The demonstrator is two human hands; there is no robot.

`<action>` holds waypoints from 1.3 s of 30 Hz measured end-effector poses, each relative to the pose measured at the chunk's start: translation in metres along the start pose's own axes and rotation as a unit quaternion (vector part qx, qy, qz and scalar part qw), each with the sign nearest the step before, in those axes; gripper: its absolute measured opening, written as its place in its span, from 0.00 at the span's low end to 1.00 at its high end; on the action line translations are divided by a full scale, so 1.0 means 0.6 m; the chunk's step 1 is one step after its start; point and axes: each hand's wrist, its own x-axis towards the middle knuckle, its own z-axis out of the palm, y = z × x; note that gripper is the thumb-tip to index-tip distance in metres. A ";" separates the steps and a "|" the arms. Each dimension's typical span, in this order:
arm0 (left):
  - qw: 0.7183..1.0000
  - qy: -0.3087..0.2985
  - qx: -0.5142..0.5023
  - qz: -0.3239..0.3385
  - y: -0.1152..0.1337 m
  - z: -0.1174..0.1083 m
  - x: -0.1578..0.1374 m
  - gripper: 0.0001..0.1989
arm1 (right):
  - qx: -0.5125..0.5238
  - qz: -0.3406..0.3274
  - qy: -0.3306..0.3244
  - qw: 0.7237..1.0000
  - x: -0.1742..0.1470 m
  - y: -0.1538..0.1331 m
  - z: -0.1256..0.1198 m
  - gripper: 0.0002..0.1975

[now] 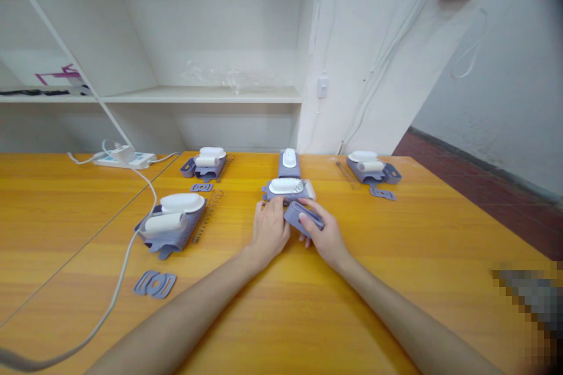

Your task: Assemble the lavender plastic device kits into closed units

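Note:
My right hand (328,235) grips a grey-purple oblong plastic part (299,217), thumb on top and fingers beneath. Close beside it, my left hand (268,228) has its fingers curled and pointing away from me; what they hold, if anything, is hidden. Just beyond both hands lies a grey-purple plastic housing (267,192), with a white oval bristled piece (284,186) on it. A metal spring (300,186) seems to rest over the oval's right end, and a white roller (310,189) shows at the right side.
Similar grey-purple sets stand at near left (193,218), far left (206,171), far centre (289,169) and far right (365,173). Flat grey plates (155,284) and springs (206,217) lie beside some. A white cable (118,284) crosses the left side from a power strip (139,160).

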 end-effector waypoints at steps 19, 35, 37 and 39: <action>0.989 0.021 0.119 0.090 0.002 0.001 0.003 0.11 | 0.138 0.015 0.224 0.965 0.035 0.020 -0.031 0.24; 0.980 -0.030 0.165 0.112 0.031 -0.025 -0.003 0.06 | 0.051 0.036 0.083 0.995 0.021 0.009 -0.014 0.25; 0.981 -0.024 0.170 0.094 0.031 -0.026 -0.003 0.09 | 0.072 0.042 0.079 0.993 0.023 0.014 -0.015 0.25; 0.980 -0.010 0.180 0.081 0.029 -0.025 -0.003 0.14 | 0.092 0.050 0.079 0.991 0.026 0.020 -0.018 0.24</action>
